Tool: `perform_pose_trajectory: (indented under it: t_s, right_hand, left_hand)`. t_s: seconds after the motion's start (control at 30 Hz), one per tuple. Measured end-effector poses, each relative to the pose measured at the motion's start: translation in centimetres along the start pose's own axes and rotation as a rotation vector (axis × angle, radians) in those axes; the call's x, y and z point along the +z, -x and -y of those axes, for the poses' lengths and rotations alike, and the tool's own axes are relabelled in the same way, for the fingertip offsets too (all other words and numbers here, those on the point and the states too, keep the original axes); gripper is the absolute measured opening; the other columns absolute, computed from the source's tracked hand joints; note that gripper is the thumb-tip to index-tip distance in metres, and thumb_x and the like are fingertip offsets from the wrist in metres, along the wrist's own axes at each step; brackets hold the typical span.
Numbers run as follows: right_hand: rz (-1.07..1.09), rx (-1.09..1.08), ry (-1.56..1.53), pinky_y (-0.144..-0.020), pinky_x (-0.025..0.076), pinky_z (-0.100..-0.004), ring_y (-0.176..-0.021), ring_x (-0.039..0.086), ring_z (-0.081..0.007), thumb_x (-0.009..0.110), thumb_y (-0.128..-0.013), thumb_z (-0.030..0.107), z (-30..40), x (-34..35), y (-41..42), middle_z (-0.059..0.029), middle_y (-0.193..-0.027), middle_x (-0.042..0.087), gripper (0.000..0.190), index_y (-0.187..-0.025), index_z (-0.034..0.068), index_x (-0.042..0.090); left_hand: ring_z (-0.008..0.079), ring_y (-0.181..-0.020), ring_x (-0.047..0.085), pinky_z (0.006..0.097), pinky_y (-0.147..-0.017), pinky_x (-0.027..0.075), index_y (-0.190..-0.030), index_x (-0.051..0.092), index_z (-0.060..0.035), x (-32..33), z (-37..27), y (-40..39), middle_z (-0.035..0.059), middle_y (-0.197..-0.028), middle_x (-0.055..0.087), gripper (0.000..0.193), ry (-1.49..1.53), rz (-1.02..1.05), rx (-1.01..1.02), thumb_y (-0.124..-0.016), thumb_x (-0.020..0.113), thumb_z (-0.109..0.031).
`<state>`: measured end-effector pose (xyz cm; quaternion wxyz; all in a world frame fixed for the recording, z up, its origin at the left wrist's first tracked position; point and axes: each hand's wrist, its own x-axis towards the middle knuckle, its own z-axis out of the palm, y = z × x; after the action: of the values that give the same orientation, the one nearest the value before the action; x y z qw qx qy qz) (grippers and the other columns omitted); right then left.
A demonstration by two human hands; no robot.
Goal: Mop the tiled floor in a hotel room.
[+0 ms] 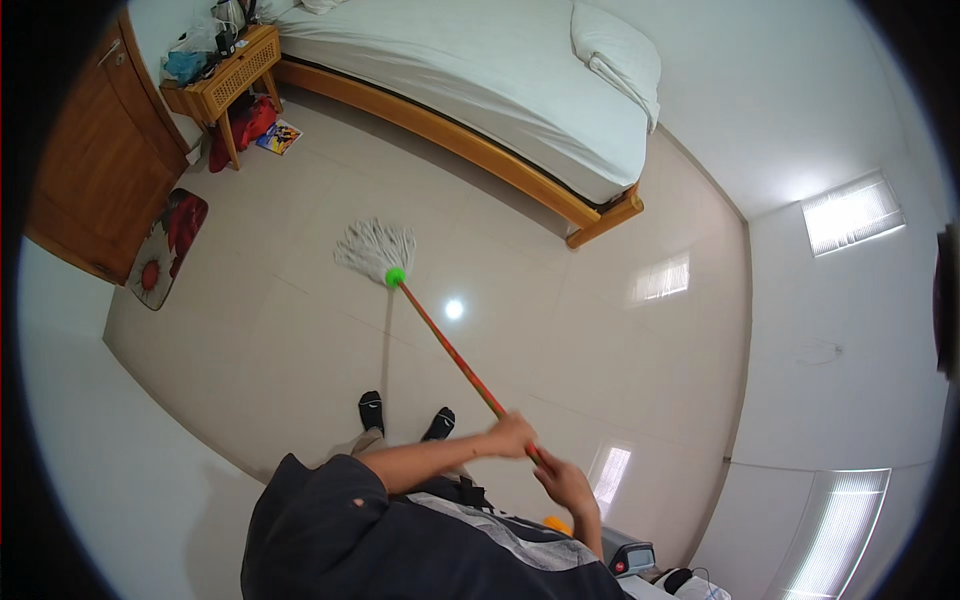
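A string mop [377, 249] with pale strands and a green socket rests on the shiny tiled floor [300, 330]. Its red handle [457, 358] slants down to the right towards my body. My left hand [512, 435] is closed round the handle, the forearm reaching across from the left. Near the handle's upper end, my right hand [568, 484] grips it too, just below and to the right of the left one. Both hands are slightly blurred. My feet in black socks stand below the mop head.
A bed [480, 90] on a wooden frame [450, 142] lies ahead. At upper left are a wooden side table [244, 71], a magazine [280, 137], a door [105, 157] and a floral mat [166, 251]. Walls flank both sides; a device with a screen [631, 559] is at lower right.
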<state>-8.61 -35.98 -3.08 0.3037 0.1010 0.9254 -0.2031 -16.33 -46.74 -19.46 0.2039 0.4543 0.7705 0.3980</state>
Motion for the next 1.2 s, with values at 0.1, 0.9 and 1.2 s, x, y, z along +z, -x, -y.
perform_pose_trajectory:
  t_s: [0.1,0.9,1.2]
  right_hand:
    - [0.018,0.167,-0.175,-0.073,0.049,-0.0375,-0.085,0.062,-0.0347,0.059,-0.083,0.030,-2.6,-1.7,8.1,-0.0207,-0.090,0.063,0.044,-0.125,0.019,0.052]
    - [-0.185,0.315,-1.205,-0.036,0.029,-0.0206,-0.042,0.035,-0.0053,0.054,-0.089,0.022,0.8,6.9,-13.8,0.0034,-0.059,0.043,0.043,-0.130,0.015,0.048]
    - [-0.216,0.600,-1.279,-0.044,0.036,-0.0200,-0.049,0.044,-0.0058,0.057,-0.088,0.019,-4.9,7.2,4.3,0.0032,-0.063,0.048,0.042,-0.129,0.012,0.049]
  left_hand:
    - [0.0357,-0.069,0.060,0.0448,-0.069,0.047,-0.066,0.063,-0.0099,2.8,-7.5,-0.1,0.0138,-0.068,0.062,0.019,0.197,0.109,0.109,-0.065,0.064,-0.029]
    - [0.0288,-0.091,0.051,0.0388,-0.080,0.043,-0.071,0.063,-0.0091,-4.2,11.2,-5.1,0.0120,-0.082,0.057,0.006,-0.360,-0.138,0.019,-0.069,0.060,-0.014]
    - [0.0300,-0.083,0.057,0.0521,-0.091,0.034,-0.082,0.062,-0.0158,7.8,-1.5,-3.5,0.0087,-0.076,0.060,0.015,-0.022,0.237,0.312,-0.071,0.062,-0.026]
